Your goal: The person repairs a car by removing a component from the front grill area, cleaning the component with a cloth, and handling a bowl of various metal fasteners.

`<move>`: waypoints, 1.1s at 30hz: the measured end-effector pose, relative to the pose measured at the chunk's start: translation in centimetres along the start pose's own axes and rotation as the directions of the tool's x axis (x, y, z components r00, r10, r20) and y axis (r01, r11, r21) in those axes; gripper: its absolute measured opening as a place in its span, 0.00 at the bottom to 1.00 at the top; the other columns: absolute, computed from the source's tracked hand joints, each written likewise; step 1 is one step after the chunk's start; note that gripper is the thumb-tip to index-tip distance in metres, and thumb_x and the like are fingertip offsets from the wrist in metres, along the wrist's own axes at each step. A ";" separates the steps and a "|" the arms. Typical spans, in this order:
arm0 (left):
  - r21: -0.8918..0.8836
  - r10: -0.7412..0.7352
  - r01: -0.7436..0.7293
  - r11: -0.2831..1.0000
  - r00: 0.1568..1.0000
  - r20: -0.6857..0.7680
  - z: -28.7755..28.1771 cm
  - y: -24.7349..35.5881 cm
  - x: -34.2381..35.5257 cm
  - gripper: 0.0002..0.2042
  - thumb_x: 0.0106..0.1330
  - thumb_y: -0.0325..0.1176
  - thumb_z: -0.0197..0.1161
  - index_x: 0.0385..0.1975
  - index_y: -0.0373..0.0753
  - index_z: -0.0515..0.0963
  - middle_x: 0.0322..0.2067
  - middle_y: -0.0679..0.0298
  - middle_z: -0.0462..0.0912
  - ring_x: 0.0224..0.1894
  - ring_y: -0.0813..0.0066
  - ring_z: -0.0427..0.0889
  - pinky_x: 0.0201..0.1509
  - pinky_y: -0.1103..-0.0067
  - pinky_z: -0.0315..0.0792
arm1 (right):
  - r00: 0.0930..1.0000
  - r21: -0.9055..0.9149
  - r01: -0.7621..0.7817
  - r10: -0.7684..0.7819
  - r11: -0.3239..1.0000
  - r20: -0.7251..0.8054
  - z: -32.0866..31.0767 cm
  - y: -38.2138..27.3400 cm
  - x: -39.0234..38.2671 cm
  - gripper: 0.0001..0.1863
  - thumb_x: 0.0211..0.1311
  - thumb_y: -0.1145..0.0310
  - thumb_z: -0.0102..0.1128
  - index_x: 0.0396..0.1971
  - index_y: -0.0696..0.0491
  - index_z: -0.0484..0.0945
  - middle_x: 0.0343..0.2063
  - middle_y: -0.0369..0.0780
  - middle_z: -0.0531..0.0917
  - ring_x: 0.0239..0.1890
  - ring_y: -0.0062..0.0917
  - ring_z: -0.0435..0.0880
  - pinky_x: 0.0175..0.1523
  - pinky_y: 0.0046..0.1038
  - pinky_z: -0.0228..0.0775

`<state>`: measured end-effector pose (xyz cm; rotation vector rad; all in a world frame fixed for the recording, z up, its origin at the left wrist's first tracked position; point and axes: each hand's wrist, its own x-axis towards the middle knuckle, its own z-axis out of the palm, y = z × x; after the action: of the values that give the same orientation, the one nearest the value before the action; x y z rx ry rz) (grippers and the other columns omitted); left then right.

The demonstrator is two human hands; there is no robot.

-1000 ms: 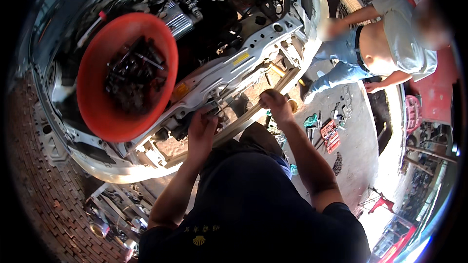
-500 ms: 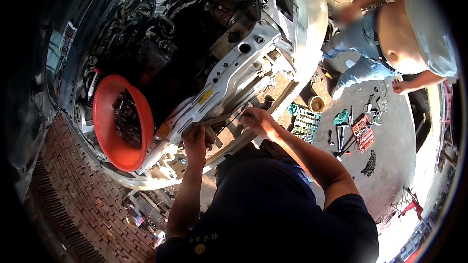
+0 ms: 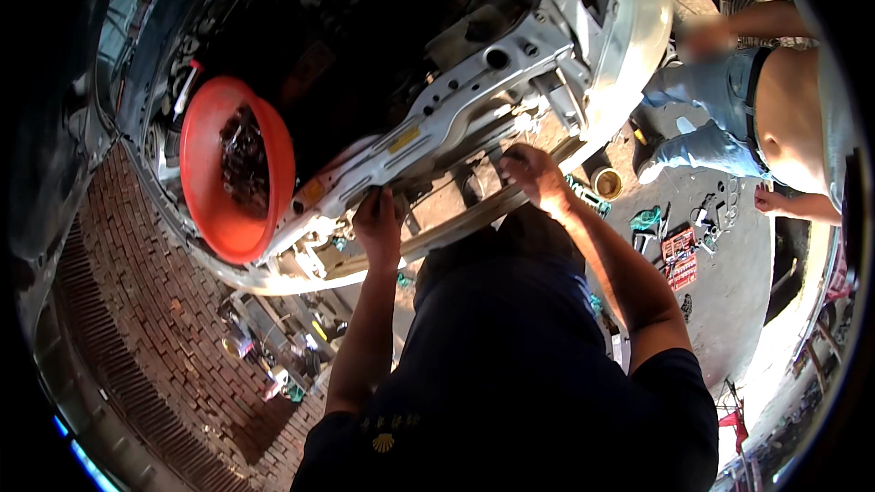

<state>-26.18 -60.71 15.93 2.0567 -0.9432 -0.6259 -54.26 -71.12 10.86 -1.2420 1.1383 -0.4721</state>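
The silver front crossmember (image 3: 437,123) of a car with its bonnet area exposed runs diagonally ahead of me. My left hand (image 3: 377,226) is at its lower edge, fingers pinched together and pointing up; whatever they hold is too dark to make out. Farther right, my right hand (image 3: 538,178) is over the gap between the crossmember and the bumper beam (image 3: 474,221). Its fingers are curled in, and their contents, if any, are hidden. A red plastic bowl (image 3: 202,205) sits tilted in the left of the engine bay, holding a heap of small dark metal parts (image 3: 244,159).
A person in jeans (image 3: 702,96) stands at the right beside the car. On the floor there lie a red socket set case (image 3: 679,257), loose tools and a round tin (image 3: 606,183). Clutter (image 3: 283,355) lies on the brick paving at lower left.
The view has shifted, so the car sits higher and farther right. My hands are wider apart, the right one having moved right. A thin dark rod between them no longer shows.
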 end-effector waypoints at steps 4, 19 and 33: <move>0.083 -0.022 0.025 0.996 0.999 -0.040 -0.7 -3.2 -0.9 0.14 0.77 0.40 0.65 0.36 0.33 0.86 0.18 0.63 0.77 0.21 0.74 0.71 0.29 0.72 0.67 | 1.000 -0.049 -0.028 0.028 0.998 0.003 0.5 0.1 -0.5 0.18 0.75 0.60 0.61 0.47 0.63 0.82 0.36 0.46 0.88 0.40 0.29 0.86 0.48 0.33 0.76; -0.691 -0.457 0.390 0.608 0.884 0.096 -0.2 -0.9 -0.7 0.12 0.73 0.30 0.70 0.25 0.39 0.80 0.24 0.71 0.78 0.26 0.84 0.71 0.32 0.82 0.64 | 0.991 -0.066 -0.108 0.113 0.992 0.075 6.8 -0.8 -1.1 0.20 0.75 0.56 0.62 0.50 0.60 0.82 0.40 0.47 0.88 0.44 0.32 0.86 0.51 0.34 0.76; -0.763 -0.151 0.417 0.494 0.905 0.397 0.2 -3.6 -0.8 0.09 0.79 0.35 0.61 0.50 0.38 0.81 0.27 0.69 0.73 0.30 0.76 0.75 0.40 0.78 0.71 | 0.982 -0.024 -0.141 0.143 0.990 0.127 9.1 -0.4 -0.8 0.19 0.71 0.58 0.62 0.47 0.61 0.84 0.37 0.49 0.89 0.42 0.37 0.88 0.50 0.38 0.77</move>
<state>-25.32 -58.61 13.03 1.2254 -0.2736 -1.2945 -46.62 -66.15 10.74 -1.1779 1.1136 -0.2733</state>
